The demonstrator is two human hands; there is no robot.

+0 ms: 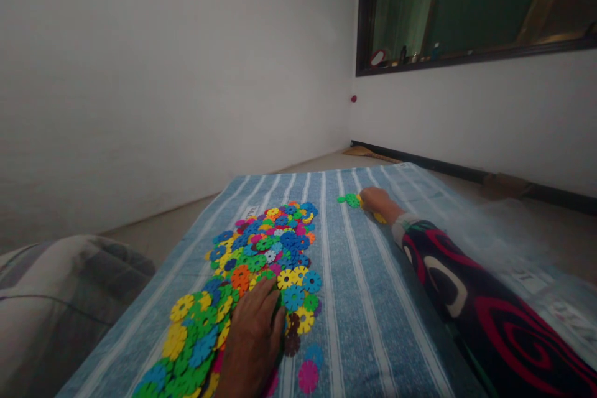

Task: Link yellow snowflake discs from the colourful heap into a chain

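Observation:
A long pile of colourful notched plastic discs (255, 245) stretches along a blue-and-white striped cloth. My left hand (254, 326) rests palm down on the near part of the pile, fingers stretched forward and holding nothing that I can see. Farther off to the right, my right hand (375, 200) is closed, with its fingertips largely hidden. Green discs (352, 200) lie just left of its fingers, and yellow shows at their edge. Part of a yellow disc (379, 218) shows below the hand. A pink disc (308, 376) lies near the front, beside the pile.
The striped cloth (333, 298) covers the low surface. Clear plastic sheeting (517, 255) lies along the right side. Draped pale fabric (69, 298) is at the lower left. White walls (186, 74) meet behind, with a dark-framed window (485, 6) at the upper right.

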